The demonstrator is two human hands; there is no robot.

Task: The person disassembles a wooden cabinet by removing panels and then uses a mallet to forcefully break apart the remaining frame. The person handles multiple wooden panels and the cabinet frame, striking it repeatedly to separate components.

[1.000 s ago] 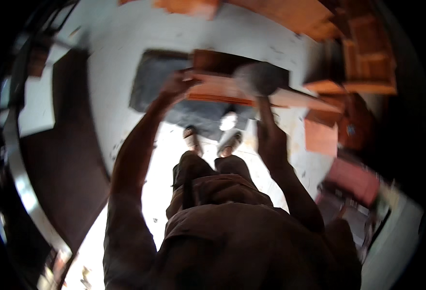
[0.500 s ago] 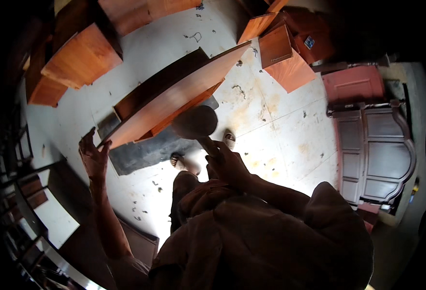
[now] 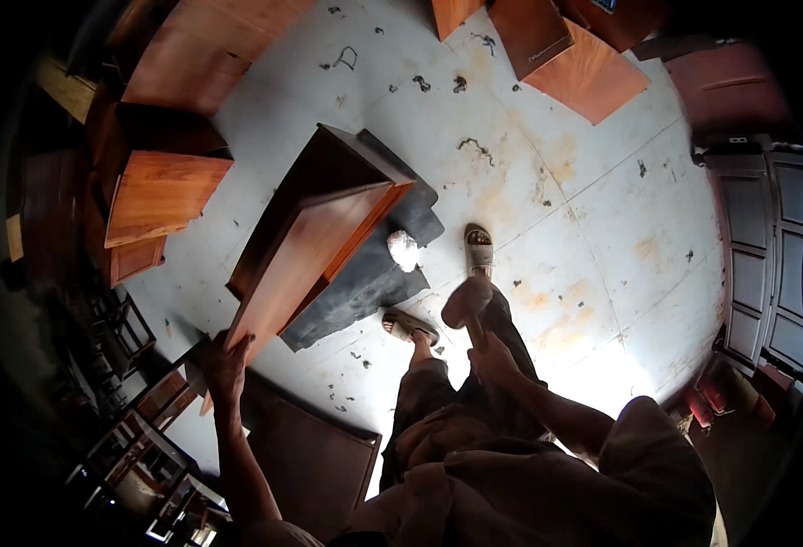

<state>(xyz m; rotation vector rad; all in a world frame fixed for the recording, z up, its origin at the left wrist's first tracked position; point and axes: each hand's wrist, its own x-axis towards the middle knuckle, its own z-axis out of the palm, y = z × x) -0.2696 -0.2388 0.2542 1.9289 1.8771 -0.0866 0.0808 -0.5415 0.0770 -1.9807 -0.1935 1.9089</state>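
Observation:
My left hand is closed around the near end of a long reddish-brown wooden panel. The panel is the top face of a narrow wooden furniture piece, whose dark side faces away from me. My right hand grips the handle of a mallet, its rounded head up and apart from the wood, in front of my legs. Under the piece lies a dark grey mat, and a crumpled white bundle rests on it.
Wooden cabinets stand at the far left and far right. Dark panelled boards lean along the right side. A dark flat board lies near my left arm. Shavings litter the pale floor. My sandalled feet are beside the mat.
The view has shifted. My right hand has brought the mallet away from the panel, back toward my legs. My left hand, earlier with fingers spread at the panel's end, now wraps around it.

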